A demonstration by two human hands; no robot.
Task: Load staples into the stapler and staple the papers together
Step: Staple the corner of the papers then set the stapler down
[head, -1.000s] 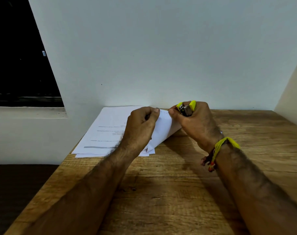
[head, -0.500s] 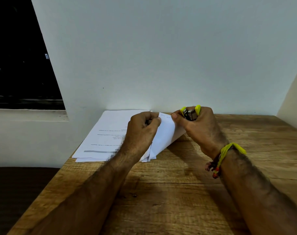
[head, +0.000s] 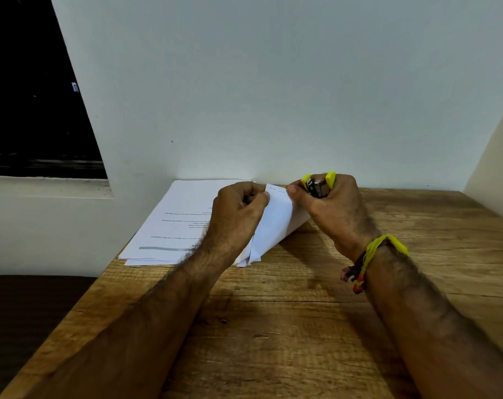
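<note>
Wooden table [head: 273,326] — right hand [head: 335,210] grips yellow stapler [head: 318,184], left hand [head: 234,217] seemingly pinches lifted papers [head: 276,223]

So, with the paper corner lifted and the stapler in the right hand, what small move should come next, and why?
Probably slide the raised corner of the papers into the mouth of the stapler, then squeeze. The left hand pinches that corner up off the table, the right hand grips the stapler beside the corner's edge, and no staple shows there yet.
</note>
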